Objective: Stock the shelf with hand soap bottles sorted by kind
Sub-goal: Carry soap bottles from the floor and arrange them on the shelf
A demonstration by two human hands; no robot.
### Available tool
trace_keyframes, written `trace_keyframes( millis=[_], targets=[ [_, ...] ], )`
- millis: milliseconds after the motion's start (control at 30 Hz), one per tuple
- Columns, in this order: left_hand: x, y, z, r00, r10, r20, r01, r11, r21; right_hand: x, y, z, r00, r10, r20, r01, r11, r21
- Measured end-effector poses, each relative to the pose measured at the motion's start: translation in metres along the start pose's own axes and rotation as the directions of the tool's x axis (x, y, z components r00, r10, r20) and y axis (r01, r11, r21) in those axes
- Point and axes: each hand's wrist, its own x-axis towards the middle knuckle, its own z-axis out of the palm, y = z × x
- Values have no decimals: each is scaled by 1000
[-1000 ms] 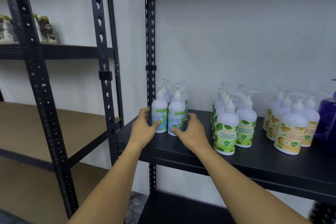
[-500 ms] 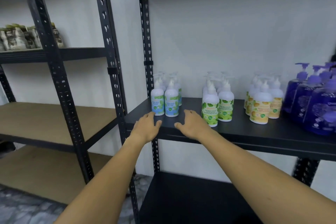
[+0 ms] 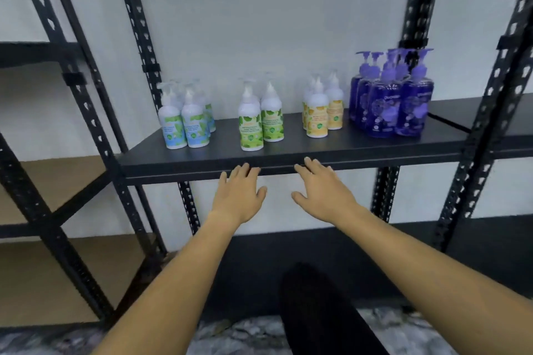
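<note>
Black metal runs just past my fingertips: the front lip of the shelf point(image 3: 288, 158), with my left hand point(image 3: 239, 196) and right hand point(image 3: 323, 190) spread flat in front of it, fingers straight and holding nothing. Whether my fingertips actually touch the edge I cannot tell.

All the soap stands beyond my hands, upright and sorted into four clusters. Farthest out past my left hand are the blue-label bottles point(image 3: 186, 121). Straight ahead of that hand are the green-label bottles point(image 3: 261, 121). Just beyond my right hand stand the yellow-label bottles point(image 3: 321, 112), and well off to its outer side the purple bottles point(image 3: 392, 101).

From how things lie, I judge the stocking nearly or wholly done, so the danger is mostly of my own making. The bottles look tall and narrow-footed and stand close within each cluster; if I lean on the shelf lip or knock it, one could topple and take its neighbours down. The green front bottle stands nearest the edge and would fall first. Reaching in carelessly could also catch a pump head.
</note>
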Motion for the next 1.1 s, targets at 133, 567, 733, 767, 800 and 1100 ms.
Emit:
trace_keyframes(
  millis=[133,567,733,767,800,1100],
  targets=[
    [-2,66,35,992,116,45,-115,993,-36,-51,65,8,988,149,29,-148,989,-27],
    [-24,277,146,837,471,280,-395,873,-286,-212,232,36,793,596,131,-596,802,-43],
    [-54,350,179,736,568,370,-453,818,-353,-287,274,54,659,729,184,-734,677,-57],
    [-62,363,184,715,588,379,-469,805,-364,-301,280,58,637,747,190,-751,657,-61],
    [-70,376,189,691,608,392,-486,791,-371,-316,286,61,611,766,200,-773,632,-57],
    [-149,448,242,488,686,540,-539,723,-431,-437,305,108,374,872,317,-911,409,-51]
  ],
)
